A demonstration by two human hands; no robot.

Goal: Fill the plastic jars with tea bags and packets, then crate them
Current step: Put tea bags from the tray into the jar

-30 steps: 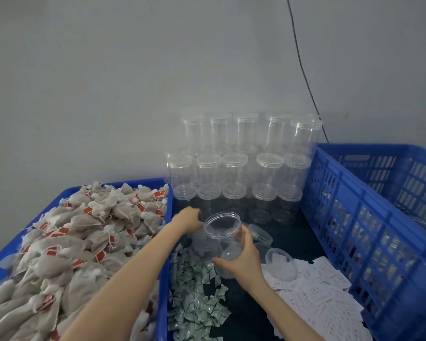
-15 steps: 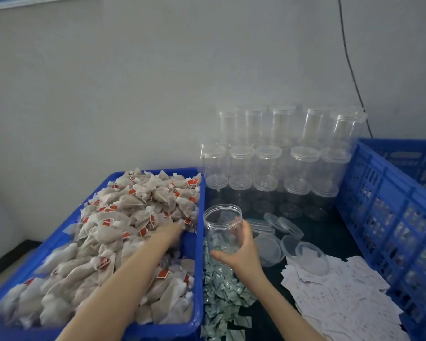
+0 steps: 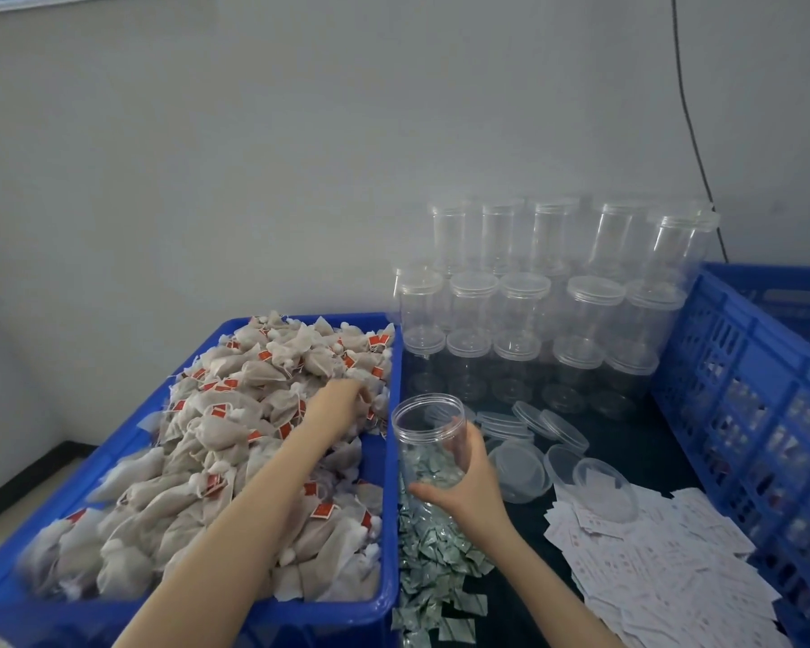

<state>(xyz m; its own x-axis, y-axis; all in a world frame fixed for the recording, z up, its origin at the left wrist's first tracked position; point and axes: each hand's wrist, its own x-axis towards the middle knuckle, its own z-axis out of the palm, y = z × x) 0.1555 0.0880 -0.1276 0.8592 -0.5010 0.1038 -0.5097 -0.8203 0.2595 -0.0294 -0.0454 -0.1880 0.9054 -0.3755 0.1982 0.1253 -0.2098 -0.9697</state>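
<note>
**Jar waiting at three o'clock of the picking hand**

Nearest us, our right hand (image 3: 459, 484) wrapped the clear, smooth plastic jar (image 3: 429, 439), upright, mouth open, over crinkled green packets (image 3: 433, 568). Farther out, our left hand (image 3: 342, 402) sank into the soft, gauzy tea bags (image 3: 235, 427) in the blue tray (image 3: 389, 460); its fingers seemed curled on one, though hidden. The jar stood at its three o'clock, just beside.

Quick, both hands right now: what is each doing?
Left hand: reaching into the tea bags in the blue bin; whether it grips one cannot be told.
Right hand: holding the open plastic jar.
</note>
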